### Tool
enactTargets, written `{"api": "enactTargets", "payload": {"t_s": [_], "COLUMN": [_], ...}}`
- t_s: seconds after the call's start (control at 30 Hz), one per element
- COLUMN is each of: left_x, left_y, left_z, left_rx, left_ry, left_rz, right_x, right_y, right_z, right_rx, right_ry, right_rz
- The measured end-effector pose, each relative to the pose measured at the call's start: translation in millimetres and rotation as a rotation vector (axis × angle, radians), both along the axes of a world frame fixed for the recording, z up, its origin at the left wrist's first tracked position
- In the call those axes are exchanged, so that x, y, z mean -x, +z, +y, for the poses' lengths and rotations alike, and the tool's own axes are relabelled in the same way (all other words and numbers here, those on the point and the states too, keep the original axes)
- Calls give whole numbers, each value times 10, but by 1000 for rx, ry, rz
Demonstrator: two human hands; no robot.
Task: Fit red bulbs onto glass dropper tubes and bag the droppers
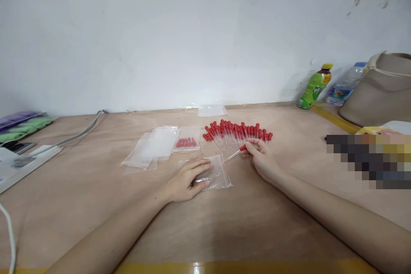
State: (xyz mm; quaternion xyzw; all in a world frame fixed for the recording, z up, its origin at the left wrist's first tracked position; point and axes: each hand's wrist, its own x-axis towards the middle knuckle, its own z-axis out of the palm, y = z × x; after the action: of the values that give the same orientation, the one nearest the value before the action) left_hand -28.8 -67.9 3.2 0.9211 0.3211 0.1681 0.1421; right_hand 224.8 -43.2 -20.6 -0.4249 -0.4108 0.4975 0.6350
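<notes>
My left hand (189, 180) lies flat with its fingers stretched over a clear zip bag (216, 175), whose red-lined mouth faces right. Between the thumb and fingers of my right hand (258, 156) is a dropper (243, 147), pinched at its red bulb. Its clear tube points left and down, with the tip close to the bag's mouth. Behind my right hand, many droppers (231, 130) lie fanned out, red bulbs toward the wall. A filled zip bag (186, 139) with several red-bulbed droppers lies left of them. Flat zip bags (149, 150) overlap in a pile farther left.
Another bag (212, 111) lies by the wall. A green bottle (314, 87), a water bottle (345, 85) and a beige bag (379, 90) stand at back right. A power strip (28, 162) with a grey cable (77, 135) and purple and green packs (25, 126) are at left.
</notes>
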Motion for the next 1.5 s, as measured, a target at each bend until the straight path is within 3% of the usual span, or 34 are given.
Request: {"api": "enactTargets", "payload": {"t_s": [0.1,0.23,0.33,0.43,0.53,0.63,0.73,0.9,1.1,1.27,1.5], "left_x": [-7,-9,-12,-19,-29,-51,-83,-45,143,152,147], "left_y": [3,-5,-9,-6,-1,-2,-4,20,16,6,-9], "left_z": [-7,-5,-1,4,8,21,56,164,268,269,266], "left_rx": [6,5,4,0,-10,-22,-73,-191,-119,-81,-52], "left_ry": [21,27,27,14,1,-12,5,143,0,1,-9], "left_rz": [-20,-31,-40,-50,-65,-78,-104,-175,-104,-47,-50], "right_x": [1,-54,-62,-7,76,147,191,190,205,281,87], "right_y": [39,94,116,130,136,130,119,61,9,83,269], "right_z": [-57,-104,-127,-150,-156,-135,-91,9,40,-35,187], "right_rx": [81,22,-198,-397,-400,-274,-180,-148,-185,-208,-295], "right_ry": [252,579,581,560,674,743,712,604,456,279,341], "right_rz": [-100,-490,-757,-847,-749,-658,-668,-678,-778,-844,-1107]}}
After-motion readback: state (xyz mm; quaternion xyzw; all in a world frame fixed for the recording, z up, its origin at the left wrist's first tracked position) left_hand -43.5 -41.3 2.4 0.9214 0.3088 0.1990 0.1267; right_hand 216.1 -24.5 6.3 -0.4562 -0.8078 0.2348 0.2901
